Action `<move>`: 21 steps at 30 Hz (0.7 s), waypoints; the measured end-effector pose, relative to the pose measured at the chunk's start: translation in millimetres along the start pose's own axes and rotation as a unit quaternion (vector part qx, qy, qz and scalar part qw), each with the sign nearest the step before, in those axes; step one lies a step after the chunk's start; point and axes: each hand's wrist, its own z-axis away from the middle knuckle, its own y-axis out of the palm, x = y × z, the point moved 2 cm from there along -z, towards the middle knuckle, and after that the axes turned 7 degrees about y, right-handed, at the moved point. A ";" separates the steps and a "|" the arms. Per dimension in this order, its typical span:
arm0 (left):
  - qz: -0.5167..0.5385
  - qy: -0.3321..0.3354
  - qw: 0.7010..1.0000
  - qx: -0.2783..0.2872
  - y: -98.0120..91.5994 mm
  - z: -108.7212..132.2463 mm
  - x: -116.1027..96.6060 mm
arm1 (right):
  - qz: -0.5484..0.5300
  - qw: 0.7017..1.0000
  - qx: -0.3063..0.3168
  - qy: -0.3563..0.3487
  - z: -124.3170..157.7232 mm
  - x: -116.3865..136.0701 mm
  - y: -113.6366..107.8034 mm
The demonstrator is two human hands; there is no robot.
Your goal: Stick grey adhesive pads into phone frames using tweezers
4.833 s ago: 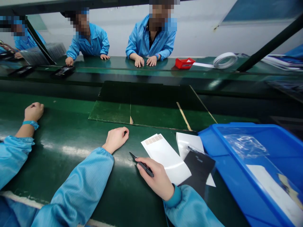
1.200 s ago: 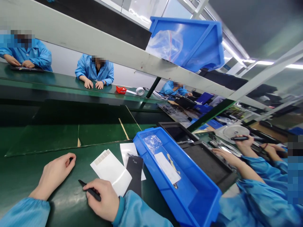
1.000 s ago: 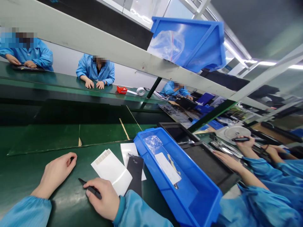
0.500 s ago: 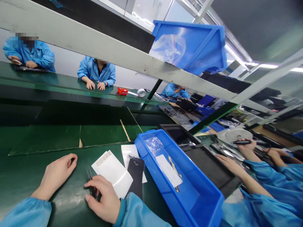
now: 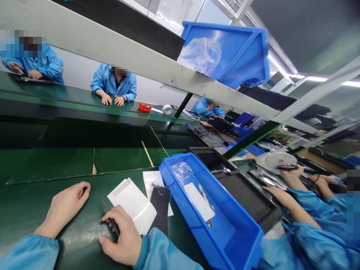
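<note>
My left hand [image 5: 66, 206] rests on the green bench [image 5: 81, 240] with its fingers curled in towards the thumb. Whatever it may hold is hidden. In my right hand [image 5: 123, 236] lies a dark pair of tweezers [image 5: 112, 224], its tips pointing up and to the left. The thumb stands apart from the tweezers, which sit against the curled fingers. Just beyond that hand is a white sheet [image 5: 135, 204] with a row of small beige squares near its upper left edge. A dark, flat rectangular piece [image 5: 160, 208] lies to its right, on top of another white sheet [image 5: 149, 179].
A long blue bin [image 5: 222, 225] on my right holds a clear bag [image 5: 181, 172] and a white slip [image 5: 199, 202]. Black frames [image 5: 247, 197] lie beyond it, near a co-worker's hands. Overhead, a shelf beam carries a tilted blue bin [image 5: 239, 52]. Co-workers sit across the bench.
The tweezers have turned slightly in my right hand, and its thumb has moved away from them. My left hand stays in the same place. The view has shifted a little.
</note>
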 end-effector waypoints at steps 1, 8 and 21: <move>-0.001 -0.002 1.000 0.005 0.1 -0.1 0.0 | -0.001 1.000 0.002 -0.001 0.1 0.2 -0.1; 0.004 -0.005 1.000 0.006 0.2 0.3 -0.3 | 0.025 0.999 0.032 -0.010 1.3 -0.1 2.4; 0.000 0.003 1.000 -0.006 1.3 0.0 -0.1 | 0.038 0.999 0.013 0.021 1.7 2.2 -1.1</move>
